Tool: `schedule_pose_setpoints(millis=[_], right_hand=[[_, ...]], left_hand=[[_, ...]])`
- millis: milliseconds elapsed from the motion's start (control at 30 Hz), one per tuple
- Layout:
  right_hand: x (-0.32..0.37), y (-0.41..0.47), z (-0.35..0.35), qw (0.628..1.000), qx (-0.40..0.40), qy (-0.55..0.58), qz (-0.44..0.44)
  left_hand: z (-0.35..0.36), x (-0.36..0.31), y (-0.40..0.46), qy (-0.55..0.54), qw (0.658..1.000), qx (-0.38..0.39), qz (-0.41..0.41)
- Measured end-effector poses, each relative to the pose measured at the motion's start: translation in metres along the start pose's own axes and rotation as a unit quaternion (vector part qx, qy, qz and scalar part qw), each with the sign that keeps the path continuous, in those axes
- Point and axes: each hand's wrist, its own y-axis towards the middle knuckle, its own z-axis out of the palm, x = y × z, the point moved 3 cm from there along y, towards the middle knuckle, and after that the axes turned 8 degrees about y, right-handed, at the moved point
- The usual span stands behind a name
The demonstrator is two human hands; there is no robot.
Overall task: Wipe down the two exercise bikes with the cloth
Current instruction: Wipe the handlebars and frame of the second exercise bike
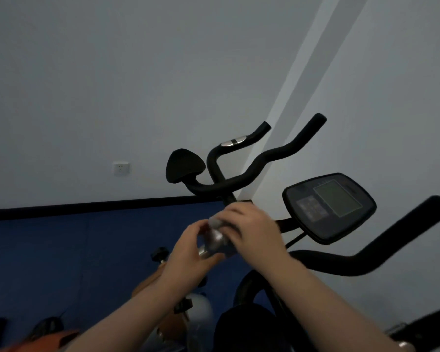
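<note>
Centrally, a grey, crumpled cloth is gripped by the curled left hand and right hand before a black handlebar.

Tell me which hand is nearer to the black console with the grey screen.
Right. The right hand is just left of the black console; the left hand is farther left and lower.

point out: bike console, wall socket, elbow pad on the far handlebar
console [329, 207], head view, on its grey screen area
wall socket [121, 168], head view, middle of the white faceplate
elbow pad [183, 165], head view, centre of the black pad
</note>
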Motion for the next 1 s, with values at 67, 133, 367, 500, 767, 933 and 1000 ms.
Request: schedule_pose_setpoints(millis=[67,133,367,500,767,933,1000], right_hand=[[0.007,0.005,0.013,0.997,0.059,0.006,-0.050],[-0.005,0.010,0.002,0.995,0.098,0.003,-0.035],[-0.048,-0.010,-0.020,0.977,0.071,0.018,0.200],[-0.038,-0.020,-0.001,0.972,0.060,-0.021,0.228],[-0.044,-0.007,-0.011,0.938,0.116,-0.003,0.326],[-0.068,-0.010,-0.038,0.930,0.110,0.034,0.348],[-0.096,-0.011,-0.060,0.915,0.084,0.000,0.396]], left_hand=[[-0.003,0.003,0.002,-0.019,1.000,0.006,0.004],[-0.007,0.007,0.002,-0.007,1.000,0.023,-0.004],[-0.011,-0.011,0.018,-0.080,0.995,-0.065,0.004],[0.006,-0.039,0.044,-0.081,0.992,-0.078,0.061],[0.033,-0.089,0.092,-0.002,0.987,-0.008,0.160],[0.048,-0.084,0.101,0.097,0.986,0.056,0.124],[0.050,-0.085,0.101,0.153,0.974,0.075,0.147]])
